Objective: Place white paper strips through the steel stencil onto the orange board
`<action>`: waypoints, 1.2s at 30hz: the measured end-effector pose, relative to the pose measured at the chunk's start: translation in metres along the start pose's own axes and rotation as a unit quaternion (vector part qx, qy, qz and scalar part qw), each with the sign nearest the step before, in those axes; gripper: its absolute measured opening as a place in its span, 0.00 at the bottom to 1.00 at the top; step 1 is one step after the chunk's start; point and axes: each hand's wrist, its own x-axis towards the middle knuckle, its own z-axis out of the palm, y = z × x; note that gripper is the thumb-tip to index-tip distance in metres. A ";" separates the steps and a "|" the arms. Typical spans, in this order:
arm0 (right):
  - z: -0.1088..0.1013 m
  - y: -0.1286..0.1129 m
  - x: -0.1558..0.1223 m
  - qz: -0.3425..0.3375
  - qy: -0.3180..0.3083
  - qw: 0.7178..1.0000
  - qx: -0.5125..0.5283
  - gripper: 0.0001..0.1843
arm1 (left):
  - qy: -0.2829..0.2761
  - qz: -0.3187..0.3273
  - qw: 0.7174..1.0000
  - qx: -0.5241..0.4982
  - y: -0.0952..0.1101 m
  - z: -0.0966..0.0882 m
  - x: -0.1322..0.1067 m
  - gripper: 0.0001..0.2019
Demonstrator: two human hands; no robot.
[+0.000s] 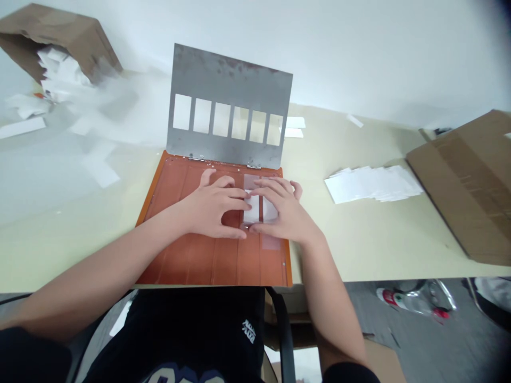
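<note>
An orange board (187, 250) with shallow lengthwise grooves lies at the table's front edge. Two small white cards lie side by side toward its right: a left card (251, 214) and a right card (269, 213), partly covered by my fingers. My left hand (217, 207) reaches in from the left, its fingertips and thumb at the left card's edge. From the right, my right hand (281, 210) has fingers near that card's top and its thumb at the bottom edge. Clear film (271, 243) shows below the right card. The hinged grey metal plate (227, 69) with several rectangular windows stands raised behind.
White cards (371, 183) lie fanned out on the right, beside a cardboard box (471, 186). At the far left, another cardboard box (75, 32) spills white paper pieces (64, 74). Clear plastic film (120, 106) spreads nearby. A plastic bottle (415, 304) is on the floor.
</note>
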 end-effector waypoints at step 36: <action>0.003 0.000 0.003 -0.001 0.027 1.000 -0.002 0.08 | 0.047 -0.040 0.998 -0.012 0.004 0.007 0.002 0.10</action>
